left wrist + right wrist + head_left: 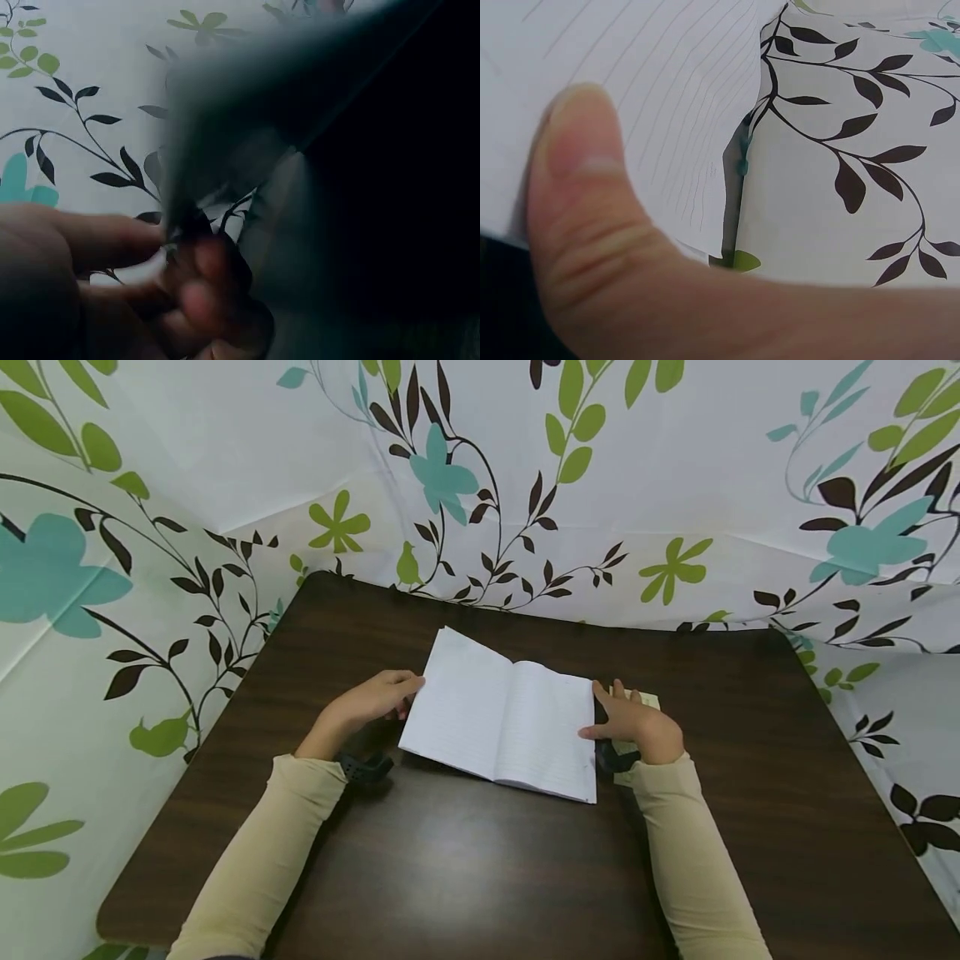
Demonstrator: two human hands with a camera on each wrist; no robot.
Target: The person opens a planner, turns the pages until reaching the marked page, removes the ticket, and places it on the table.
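An open notebook [480,702] with ruled white pages lies spread between the two hands, its left side tilted up. My left hand [382,695] pinches the notebook's left edge between thumb and fingers; the left wrist view shows the dark underside of the notebook [375,210], blurred. At the right edge, my right hand [633,722] holds the notebook with its thumb [585,157] laid on the ruled page [682,97]. Its other fingers are hidden from the right wrist view.
Pale yellow paper [649,701] lies partly under the right hand. All this is on a dark brown table [450,877] with rounded corners. White cloth [525,560] patterned with leaves and flowers hangs behind and beside the table. Dark bands [365,768] circle the wrists.
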